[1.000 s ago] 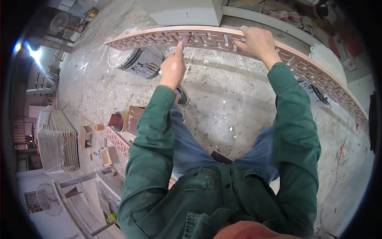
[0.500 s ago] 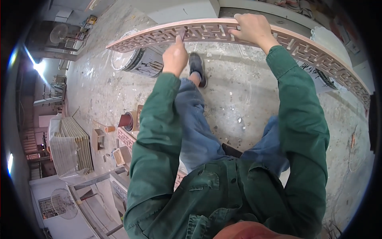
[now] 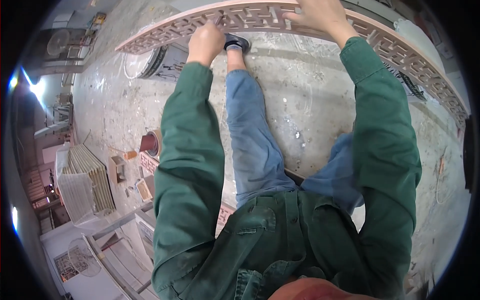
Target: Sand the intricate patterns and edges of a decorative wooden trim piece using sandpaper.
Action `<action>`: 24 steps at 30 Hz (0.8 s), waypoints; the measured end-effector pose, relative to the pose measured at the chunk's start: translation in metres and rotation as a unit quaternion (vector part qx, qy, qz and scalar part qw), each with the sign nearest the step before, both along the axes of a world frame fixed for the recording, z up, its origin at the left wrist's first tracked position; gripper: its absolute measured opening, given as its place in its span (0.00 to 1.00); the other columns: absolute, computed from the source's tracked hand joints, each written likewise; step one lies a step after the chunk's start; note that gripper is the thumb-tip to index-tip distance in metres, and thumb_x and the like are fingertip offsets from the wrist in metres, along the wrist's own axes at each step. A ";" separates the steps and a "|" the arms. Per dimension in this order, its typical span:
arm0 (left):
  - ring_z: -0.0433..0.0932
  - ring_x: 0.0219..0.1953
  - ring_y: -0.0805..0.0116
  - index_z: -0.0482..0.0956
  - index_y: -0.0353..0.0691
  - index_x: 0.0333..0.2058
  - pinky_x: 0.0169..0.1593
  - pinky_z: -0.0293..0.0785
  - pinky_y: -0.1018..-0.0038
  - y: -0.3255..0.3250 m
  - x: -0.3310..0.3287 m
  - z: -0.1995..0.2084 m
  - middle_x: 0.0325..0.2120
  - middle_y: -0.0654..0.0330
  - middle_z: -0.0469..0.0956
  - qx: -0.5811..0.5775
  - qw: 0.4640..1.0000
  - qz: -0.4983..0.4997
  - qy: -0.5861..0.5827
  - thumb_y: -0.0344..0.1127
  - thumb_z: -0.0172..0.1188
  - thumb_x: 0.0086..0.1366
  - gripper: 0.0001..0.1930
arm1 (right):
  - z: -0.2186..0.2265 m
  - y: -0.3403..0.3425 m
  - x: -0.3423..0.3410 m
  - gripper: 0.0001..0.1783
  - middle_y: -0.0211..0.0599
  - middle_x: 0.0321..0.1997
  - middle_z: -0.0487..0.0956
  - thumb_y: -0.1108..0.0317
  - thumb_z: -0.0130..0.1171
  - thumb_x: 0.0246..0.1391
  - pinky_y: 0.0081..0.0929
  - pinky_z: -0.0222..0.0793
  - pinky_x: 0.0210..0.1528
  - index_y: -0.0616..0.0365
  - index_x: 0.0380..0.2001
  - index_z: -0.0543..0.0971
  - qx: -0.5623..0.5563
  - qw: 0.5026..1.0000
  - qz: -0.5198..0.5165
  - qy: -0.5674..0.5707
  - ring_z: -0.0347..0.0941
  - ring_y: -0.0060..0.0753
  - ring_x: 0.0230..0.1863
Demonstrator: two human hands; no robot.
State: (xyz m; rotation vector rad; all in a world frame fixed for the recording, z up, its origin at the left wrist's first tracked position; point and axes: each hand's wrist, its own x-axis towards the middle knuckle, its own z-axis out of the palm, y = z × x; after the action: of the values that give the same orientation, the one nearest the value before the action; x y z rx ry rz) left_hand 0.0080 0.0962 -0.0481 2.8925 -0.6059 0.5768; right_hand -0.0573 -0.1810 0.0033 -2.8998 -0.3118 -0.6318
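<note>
A long pale wooden fretwork panel (image 3: pixel 255 9), cut through in an angular lattice, spans the top of the view. Its ends lie over two printed buckets, the left bucket (image 3: pixel 162 67) and the right bucket (image 3: pixel 412 87). My left hand (image 3: pixel 206 42) is closed at the panel's lower left part, pinching a small dark strip (image 3: pixel 220 20) against the lattice. It resembles sandpaper, but the fingers hide most of it. Right of the middle, my right hand (image 3: pixel 324 19) grips the panel, fingers over the far edge and thumb on the near face; the fingertips are cut off.
My left foot (image 3: pixel 238 44) stands just below the panel. On the floor to the left lie a dark red roll (image 3: pixel 150 143), another fretwork piece (image 3: pixel 148 162) and a small wooden box (image 3: pixel 145 189). Farther left is a plastic-wrapped stack of boards (image 3: pixel 87 180). A fan (image 3: pixel 82 256) stands at lower left.
The view has shifted, so panel and hands appear higher and the panel's left end farther left. My left hand has turned slightly, staying near the same stretch of lattice. The right hand keeps its grip.
</note>
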 end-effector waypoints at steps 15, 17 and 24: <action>0.79 0.34 0.43 0.75 0.35 0.32 0.39 0.75 0.53 -0.020 -0.017 -0.010 0.28 0.40 0.79 -0.006 0.999 0.002 0.047 0.34 0.50 0.58 0.09 | -0.020 -0.015 0.007 0.22 0.43 0.23 0.79 0.46 0.64 0.38 0.42 0.72 0.32 0.54 0.23 0.77 0.270 0.891 0.296 -0.212 0.77 0.47 0.30; 0.79 0.36 0.42 0.75 0.34 0.34 0.41 0.75 0.53 -0.030 -0.010 -0.014 0.29 0.40 0.79 0.004 0.997 0.035 0.070 0.33 0.50 0.57 0.10 | -0.016 -0.008 0.008 0.21 0.43 0.23 0.79 0.46 0.64 0.38 0.41 0.72 0.32 0.54 0.22 0.77 0.121 0.973 0.149 -0.127 0.77 0.47 0.30; 0.78 0.28 0.41 0.73 0.36 0.41 0.33 0.73 0.51 -0.010 -0.059 -0.016 0.23 0.42 0.78 -0.055 0.998 0.010 0.032 0.39 0.49 0.64 0.13 | -0.014 -0.012 0.009 0.21 0.43 0.22 0.79 0.46 0.64 0.38 0.41 0.72 0.32 0.54 0.22 0.78 -0.039 0.998 -0.010 -0.045 0.78 0.46 0.30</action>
State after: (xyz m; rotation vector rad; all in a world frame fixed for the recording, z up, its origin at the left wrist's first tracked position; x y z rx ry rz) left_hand -0.0514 0.0862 -0.0643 2.8048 -0.5209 0.5000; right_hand -0.0482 -0.1926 -0.0105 -2.9581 -0.3257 -0.7706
